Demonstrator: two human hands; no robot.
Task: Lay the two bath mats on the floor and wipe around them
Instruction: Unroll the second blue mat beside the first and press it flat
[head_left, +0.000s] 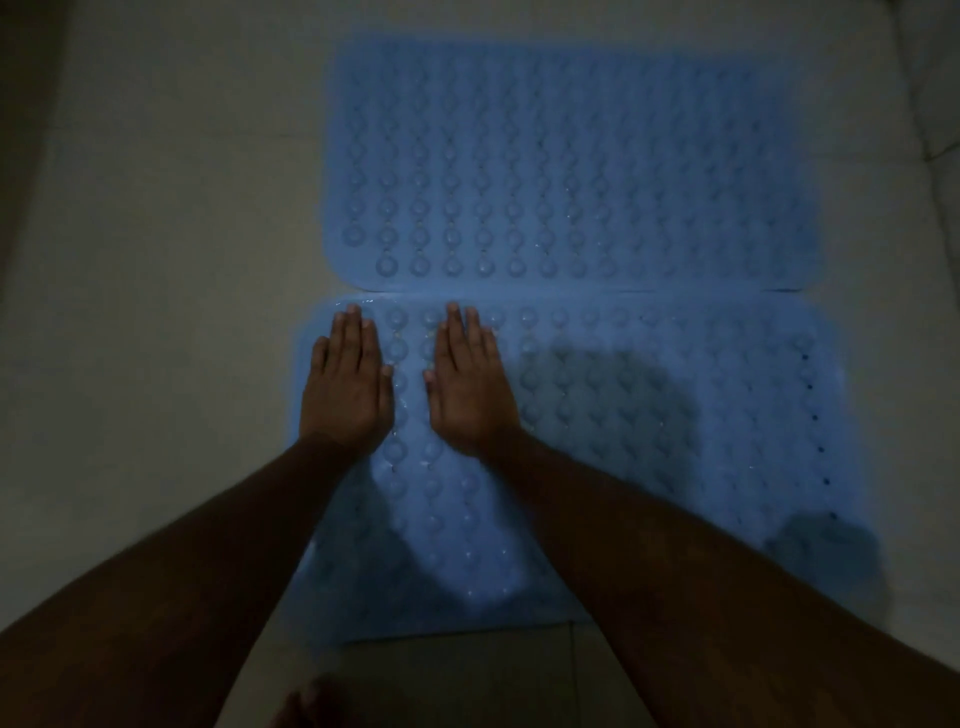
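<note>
In a dimly lit room, a person leans over a pale tiled floor (156, 260) with both bare arms stretched forward. A dark strip (21, 156) runs down the floor's left edge; what it is cannot be told in the low light.

The left hand (345, 389) lies palm down on the near mat (675, 415), close to that mat's far-left corner. Its fingers are straight and held together, grasping nothing, and the fingertips reach almost to the mat's far edge. Just beside it, with a narrow gap between the two thumbs, the right hand (470, 395) lies in the same way: flat, fingers extended and released, holding nothing, with the tips near the far edge. At the bottom of the view, below the left forearm, blurred toes (306, 701) show on the bare tile just short of the near mat's front edge.

Both mats are blue, with rows of round bumps, and they lie flat on the floor towards its right side. The far mat (571, 156) sits directly beyond the near one. Their long edges meet along a line just past the fingertips; whether they touch or overlap slightly cannot be told. The near mat reaches a little further left and right than the far one. A soft shadow (597, 395) falls across the near mat to the right of the right hand. Grout lines (935, 150) cross the tile at the floor's right edge.
</note>
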